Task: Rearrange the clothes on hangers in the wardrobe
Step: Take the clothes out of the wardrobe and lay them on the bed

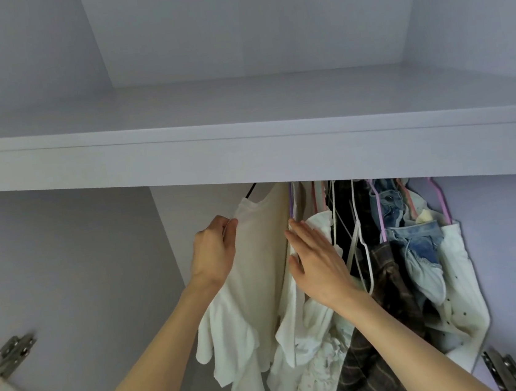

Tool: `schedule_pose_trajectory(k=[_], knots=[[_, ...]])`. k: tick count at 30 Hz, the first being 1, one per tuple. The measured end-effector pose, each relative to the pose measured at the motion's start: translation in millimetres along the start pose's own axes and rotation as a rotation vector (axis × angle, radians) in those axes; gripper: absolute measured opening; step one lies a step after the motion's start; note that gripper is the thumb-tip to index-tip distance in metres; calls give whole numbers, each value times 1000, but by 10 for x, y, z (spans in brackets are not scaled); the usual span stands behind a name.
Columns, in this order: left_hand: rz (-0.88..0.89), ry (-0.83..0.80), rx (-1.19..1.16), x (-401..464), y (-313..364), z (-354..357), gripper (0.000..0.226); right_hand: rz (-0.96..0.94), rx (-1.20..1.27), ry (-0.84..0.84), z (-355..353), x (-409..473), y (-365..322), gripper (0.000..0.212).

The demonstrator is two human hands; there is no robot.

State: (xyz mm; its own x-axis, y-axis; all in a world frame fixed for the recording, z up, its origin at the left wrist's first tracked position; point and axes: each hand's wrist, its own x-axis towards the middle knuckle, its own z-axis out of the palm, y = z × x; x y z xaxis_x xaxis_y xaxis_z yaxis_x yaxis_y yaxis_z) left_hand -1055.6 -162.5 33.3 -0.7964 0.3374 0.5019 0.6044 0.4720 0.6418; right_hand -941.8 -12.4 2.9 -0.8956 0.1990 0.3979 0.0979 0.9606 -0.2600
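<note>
A cream white top [257,259] hangs on a black hanger [251,190] at the left end of the clothes row. My left hand [213,248] pinches the top's shoulder edge. My right hand [317,261] lies flat with straight fingers against a white ruffled garment [307,328] beside it, pressing it rightward. Further right hang a brown plaid garment [383,264], denim pieces [415,235] and a white dotted garment [464,294] on white, pink and purple hangers. The rail is hidden behind the shelf.
A pale wardrobe shelf [245,151] runs across above the clothes. The compartment's left side wall [65,265] stands beside free hanging room. Metal door hinges show at lower left [11,355] and lower right [505,369].
</note>
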Motion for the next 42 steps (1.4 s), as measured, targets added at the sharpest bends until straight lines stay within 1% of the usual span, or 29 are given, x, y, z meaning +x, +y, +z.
schedule_pose_trajectory(k=[2,4,7,9,11,13,15,18,19,20,21,23,25,26,27,28,29,30,32,35,37,38,42], knots=[[0,30,-28,-22,-8,-62,30,5,24,-2,-23,20,-36,54],[0,51,-40,-82,-39,-121,30,4,76,-2,-46,43,-92,47],[7,61,-46,-306,-134,-211,27,28,225,84,-87,80,-243,42],[-26,56,-50,-500,-212,-265,26,43,323,128,-81,122,-384,40],[-65,51,-55,-695,-295,-329,26,68,425,108,-43,184,-574,40],[-113,41,-44,-878,-379,-415,28,126,482,45,4,266,-807,44],[-164,31,-17,-1042,-460,-484,28,161,403,-10,101,349,-990,49],[-240,17,9,-1255,-583,-619,27,141,127,-121,275,452,-1261,55],[-258,13,21,-1314,-616,-667,27,129,103,-162,318,468,-1372,56],[-275,9,37,-1369,-646,-715,27,130,139,-201,368,479,-1487,56],[-296,7,51,-1426,-674,-759,27,151,215,-238,399,474,-1594,54],[-345,14,68,-1556,-748,-853,28,297,478,-273,439,456,-1808,43],[-378,32,84,-1703,-830,-949,27,546,847,-298,526,441,-1955,17],[-391,39,94,-1778,-866,-995,26,663,1040,-322,573,435,-2019,9],[-401,47,104,-1852,-894,-1035,26,758,1189,-354,630,422,-2067,8],[-411,53,107,-1925,-916,-1068,26,822,1270,-390,694,400,-2099,9],[-421,55,101,-1994,-927,-1096,27,860,1312,-432,736,365,-2136,5],[-431,56,85,-2062,-937,-1122,29,878,1327,-468,761,319,-2182,11],[-450,46,42,-2198,-958,-1183,29,897,1347,-498,835,242,-2255,22],[-428,-54,-29,-2390,-962,-1323,23,887,1345,-521,872,134,-2345,22],[-398,-148,-54,-2484,-968,-1448,19,842,1324,-528,866,41,-2392,21],[-389,-170,-38,-2522,-986,-1496,18,805,1308,-538,855,-17,-2406,21],[-421,-96,69,-2668,-1081,-1647,21,568,1186,-573,770,-243,-2328,20]])
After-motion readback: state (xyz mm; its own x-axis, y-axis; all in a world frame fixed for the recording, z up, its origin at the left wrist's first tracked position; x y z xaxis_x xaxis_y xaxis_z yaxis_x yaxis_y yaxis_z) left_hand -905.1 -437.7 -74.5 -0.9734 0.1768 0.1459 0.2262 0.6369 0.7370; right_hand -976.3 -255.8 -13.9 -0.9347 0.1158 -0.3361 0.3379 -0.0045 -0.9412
